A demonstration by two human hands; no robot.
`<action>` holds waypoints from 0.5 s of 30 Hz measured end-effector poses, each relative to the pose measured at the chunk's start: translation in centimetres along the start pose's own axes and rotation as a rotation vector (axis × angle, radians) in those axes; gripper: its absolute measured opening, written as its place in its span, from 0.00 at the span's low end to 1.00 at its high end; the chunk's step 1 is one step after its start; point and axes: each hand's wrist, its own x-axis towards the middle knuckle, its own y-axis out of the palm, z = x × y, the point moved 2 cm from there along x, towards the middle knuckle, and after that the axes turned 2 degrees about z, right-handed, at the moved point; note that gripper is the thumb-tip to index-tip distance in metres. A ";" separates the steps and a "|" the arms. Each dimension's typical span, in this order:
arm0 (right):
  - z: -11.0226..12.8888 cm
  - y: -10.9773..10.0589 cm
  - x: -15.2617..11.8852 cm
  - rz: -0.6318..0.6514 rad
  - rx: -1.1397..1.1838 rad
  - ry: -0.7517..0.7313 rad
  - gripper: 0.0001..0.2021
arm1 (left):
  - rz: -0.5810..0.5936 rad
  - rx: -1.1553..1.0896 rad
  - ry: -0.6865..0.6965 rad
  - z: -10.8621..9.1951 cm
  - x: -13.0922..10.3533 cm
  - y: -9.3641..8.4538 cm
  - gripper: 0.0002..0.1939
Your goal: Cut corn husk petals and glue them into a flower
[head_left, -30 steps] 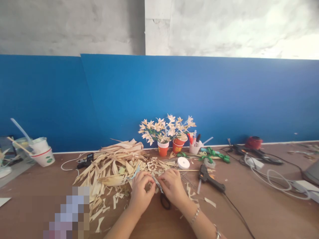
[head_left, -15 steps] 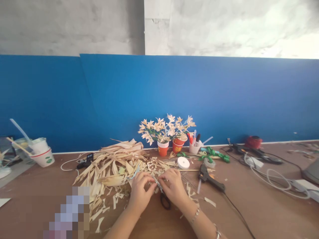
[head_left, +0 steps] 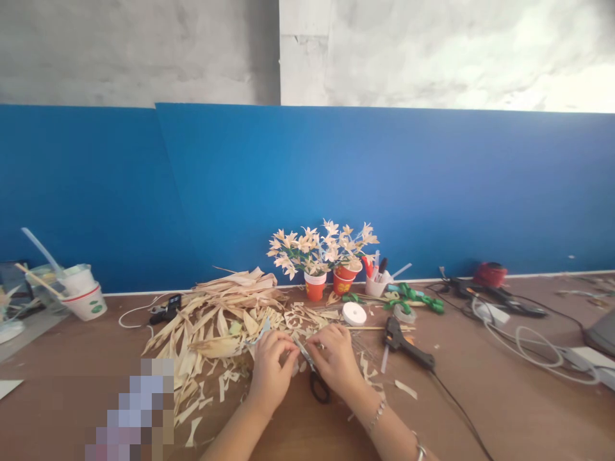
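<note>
My left hand (head_left: 272,366) is pinched, thumb against fingers, over the front of the husk pile (head_left: 216,314); whatever it grips is too small to make out. Facing it, my right hand (head_left: 336,360) has thumb and fingertips pressed together, and its contents cannot be made out either. Between the two hands lie scissors (head_left: 319,387) with black handles, the blades pointing away. Past the hands sits a white roll of tape (head_left: 354,314). A black glue gun (head_left: 408,346) rests right of my right hand.
Husk flowers (head_left: 307,243) stand in an orange cup (head_left: 315,288) near the blue partition (head_left: 336,173). A tool cup (head_left: 375,283) is beside them. White cups (head_left: 87,302) are far left; cables (head_left: 528,358) and a power strip (head_left: 583,362) lie right.
My fingertips have drawn slightly apart. The hands otherwise keep nearly the same place, and the view has shifted very slightly.
</note>
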 end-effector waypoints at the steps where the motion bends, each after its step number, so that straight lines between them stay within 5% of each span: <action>1: 0.0 0.0 0.0 0.003 0.006 0.001 0.06 | -0.003 -0.004 -0.003 0.0 0.0 0.0 0.06; 9: -0.1 0.4 -0.2 0.017 0.057 0.054 0.06 | 0.005 -0.225 -0.136 0.6 0.0 0.4 0.05; 15: 0.7 1.0 -0.4 0.131 0.120 0.056 0.07 | 0.082 -0.656 -0.428 0.5 -0.4 1.4 0.07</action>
